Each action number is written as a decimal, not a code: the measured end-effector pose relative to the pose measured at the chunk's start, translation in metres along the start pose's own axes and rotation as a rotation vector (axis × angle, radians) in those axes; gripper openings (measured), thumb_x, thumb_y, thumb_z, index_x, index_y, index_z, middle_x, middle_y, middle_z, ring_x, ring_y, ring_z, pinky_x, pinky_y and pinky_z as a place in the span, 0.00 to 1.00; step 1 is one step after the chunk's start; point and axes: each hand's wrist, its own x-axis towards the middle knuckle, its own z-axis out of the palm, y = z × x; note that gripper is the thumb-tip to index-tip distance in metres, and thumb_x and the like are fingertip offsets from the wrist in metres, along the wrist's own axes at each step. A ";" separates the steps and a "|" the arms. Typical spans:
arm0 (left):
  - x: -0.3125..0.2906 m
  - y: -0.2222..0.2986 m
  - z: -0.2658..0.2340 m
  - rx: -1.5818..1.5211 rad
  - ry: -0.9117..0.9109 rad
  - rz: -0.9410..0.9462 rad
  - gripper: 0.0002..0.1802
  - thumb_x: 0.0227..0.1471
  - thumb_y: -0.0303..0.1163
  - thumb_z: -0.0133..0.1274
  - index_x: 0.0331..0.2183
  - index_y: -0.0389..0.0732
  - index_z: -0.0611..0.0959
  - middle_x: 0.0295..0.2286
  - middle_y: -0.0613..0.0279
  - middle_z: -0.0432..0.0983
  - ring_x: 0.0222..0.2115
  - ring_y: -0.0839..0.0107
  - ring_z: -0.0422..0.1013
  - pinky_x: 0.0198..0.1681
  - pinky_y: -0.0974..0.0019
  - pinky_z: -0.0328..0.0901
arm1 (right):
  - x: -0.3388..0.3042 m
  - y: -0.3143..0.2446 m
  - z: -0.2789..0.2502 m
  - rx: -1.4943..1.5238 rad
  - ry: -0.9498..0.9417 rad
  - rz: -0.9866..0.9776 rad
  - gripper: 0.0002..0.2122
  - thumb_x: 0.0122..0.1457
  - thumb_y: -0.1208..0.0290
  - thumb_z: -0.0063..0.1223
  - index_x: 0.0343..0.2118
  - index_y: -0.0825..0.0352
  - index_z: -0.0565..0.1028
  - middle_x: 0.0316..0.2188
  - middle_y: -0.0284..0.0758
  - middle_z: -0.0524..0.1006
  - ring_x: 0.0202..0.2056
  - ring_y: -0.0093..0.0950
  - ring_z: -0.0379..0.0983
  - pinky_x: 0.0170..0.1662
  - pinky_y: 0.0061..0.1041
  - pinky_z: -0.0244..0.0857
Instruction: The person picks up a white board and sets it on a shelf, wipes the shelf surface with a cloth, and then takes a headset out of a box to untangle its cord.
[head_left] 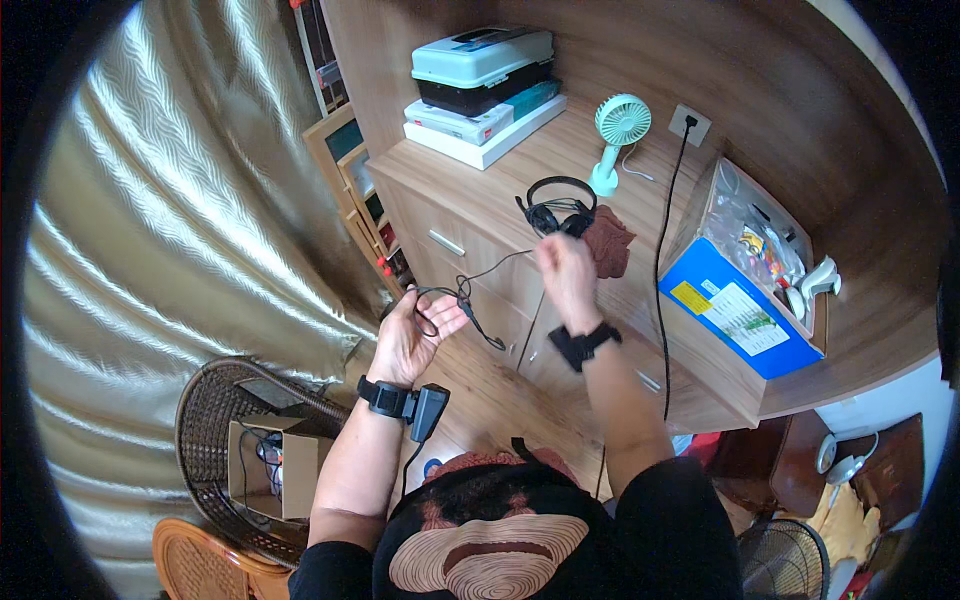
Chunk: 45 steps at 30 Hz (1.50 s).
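Left hand [412, 335] cupped around looped black cable [470, 300]; right hand [566, 272] apparently gripping headset [558, 205].

I wore a black short-sleeved top with a tan wood-ring print, a black band with a small boxy device on my left wrist [392, 397], and a black strap on my right wrist [583, 343].

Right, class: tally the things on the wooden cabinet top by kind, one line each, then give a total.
Headset: 1
Fan: 1
Brown cloth: 1
Blue carton: 1
Stacked cases and boxes: 4, as far as the stack shows
Total: 8
The right hand touches the headset; the left hand holds its cable.
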 end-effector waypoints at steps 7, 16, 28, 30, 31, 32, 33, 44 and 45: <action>0.006 -0.020 0.014 0.089 0.044 0.005 0.20 0.59 0.40 0.27 0.24 0.39 0.67 0.32 0.45 0.73 0.35 0.54 0.71 0.45 0.52 0.65 | -0.055 -0.044 0.011 1.111 -0.493 0.349 0.09 0.55 0.69 0.49 0.34 0.69 0.73 0.28 0.28 0.73 0.27 0.15 0.66 0.30 0.16 0.61; -0.006 -0.037 0.019 0.389 0.010 0.107 0.13 0.44 0.18 0.52 0.35 0.37 0.69 0.32 0.56 0.74 0.31 0.69 0.72 0.34 0.70 0.68 | -0.061 -0.045 0.016 1.126 -0.440 0.484 0.05 0.52 0.74 0.51 0.29 0.70 0.72 0.23 0.29 0.72 0.23 0.14 0.64 0.26 0.13 0.58; 0.007 -0.043 0.018 0.359 0.211 0.170 0.15 0.39 0.13 0.47 0.30 0.43 0.68 0.25 0.64 0.72 0.25 0.72 0.70 0.29 0.70 0.67 | -0.073 -0.040 0.026 1.345 -0.527 0.522 0.04 0.54 0.72 0.49 0.30 0.67 0.70 0.24 0.29 0.72 0.25 0.18 0.67 0.30 0.17 0.63; 0.008 -0.042 0.016 0.313 0.227 0.141 0.16 0.38 0.13 0.47 0.30 0.43 0.68 0.24 0.64 0.71 0.24 0.71 0.70 0.29 0.70 0.66 | -0.076 -0.040 0.027 1.384 -0.518 0.541 0.04 0.54 0.73 0.48 0.31 0.67 0.70 0.24 0.29 0.72 0.25 0.19 0.68 0.31 0.17 0.63; 0.009 -0.042 0.010 0.273 0.182 0.121 0.16 0.38 0.13 0.46 0.30 0.43 0.68 0.24 0.64 0.71 0.24 0.71 0.69 0.28 0.71 0.66 | -0.078 -0.041 0.029 1.395 -0.529 0.590 0.05 0.55 0.72 0.47 0.32 0.67 0.69 0.26 0.29 0.72 0.27 0.19 0.69 0.33 0.17 0.63; 0.011 -0.041 0.005 0.233 0.137 0.101 0.16 0.38 0.13 0.46 0.30 0.43 0.68 0.24 0.64 0.71 0.24 0.71 0.69 0.27 0.72 0.65 | -0.080 -0.042 0.029 1.407 -0.539 0.639 0.05 0.55 0.72 0.46 0.33 0.67 0.69 0.27 0.30 0.73 0.29 0.20 0.69 0.35 0.18 0.63; 0.010 -0.040 0.009 0.269 0.180 0.116 0.16 0.38 0.13 0.46 0.29 0.44 0.68 0.24 0.63 0.71 0.25 0.71 0.69 0.26 0.73 0.64 | -0.083 -0.043 0.027 1.407 -0.538 0.642 0.05 0.55 0.72 0.46 0.33 0.67 0.69 0.27 0.30 0.73 0.29 0.20 0.69 0.35 0.18 0.63; 0.019 -0.028 -0.003 0.343 0.230 0.148 0.18 0.37 0.12 0.46 0.31 0.43 0.66 0.22 0.60 0.72 0.24 0.71 0.70 0.21 0.75 0.65 | -0.146 -0.005 0.021 1.048 -0.922 0.583 0.09 0.57 0.72 0.45 0.39 0.69 0.69 0.33 0.32 0.74 0.37 0.20 0.69 0.41 0.21 0.63; 0.019 -0.029 0.002 0.367 0.259 0.180 0.19 0.36 0.12 0.46 0.31 0.42 0.66 0.22 0.60 0.73 0.24 0.74 0.70 0.21 0.77 0.61 | -0.143 -0.005 0.015 1.169 -0.860 0.589 0.09 0.57 0.71 0.44 0.38 0.69 0.69 0.33 0.33 0.74 0.37 0.21 0.70 0.40 0.21 0.65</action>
